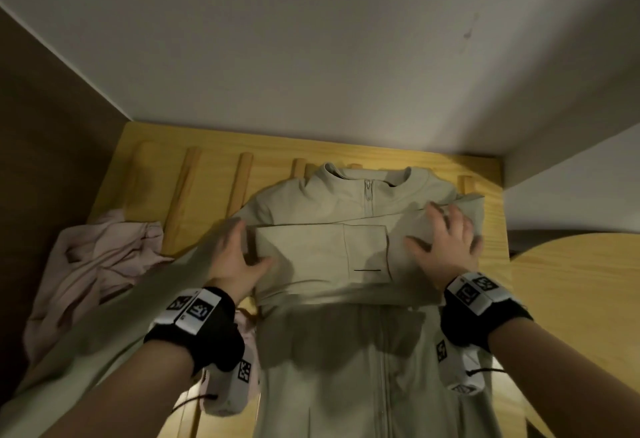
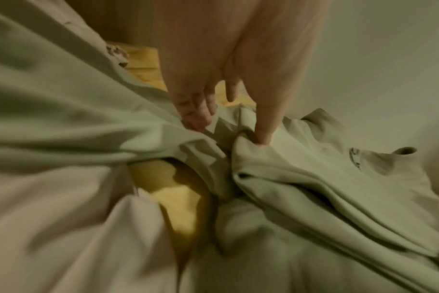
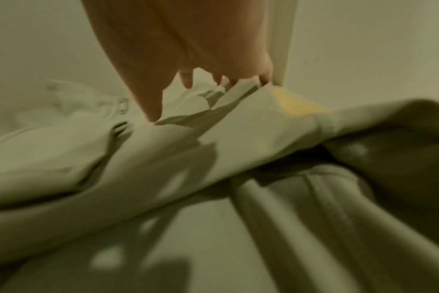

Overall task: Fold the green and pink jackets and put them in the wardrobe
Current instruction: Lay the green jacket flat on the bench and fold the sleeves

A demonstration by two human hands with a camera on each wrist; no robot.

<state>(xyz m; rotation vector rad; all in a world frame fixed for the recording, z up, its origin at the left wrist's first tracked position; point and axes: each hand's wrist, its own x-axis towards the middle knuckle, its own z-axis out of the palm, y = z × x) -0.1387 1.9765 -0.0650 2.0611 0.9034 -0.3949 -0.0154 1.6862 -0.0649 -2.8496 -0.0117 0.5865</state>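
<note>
Now the green jacket (image 1: 322, 250) lies flat on the wooden surface (image 1: 485, 174), collar far and hem toward the person, with the left hand (image 1: 239, 264) pinching its left edge, the right hand (image 1: 446, 247) spread flat on its right side, and the pink jacket (image 1: 93, 261) crumpled just left.

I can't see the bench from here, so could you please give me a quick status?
Left hand holds green jacket edge; right hand flat on it. Sleeve folded across chest. Pink jacket crumpled, left.
</note>
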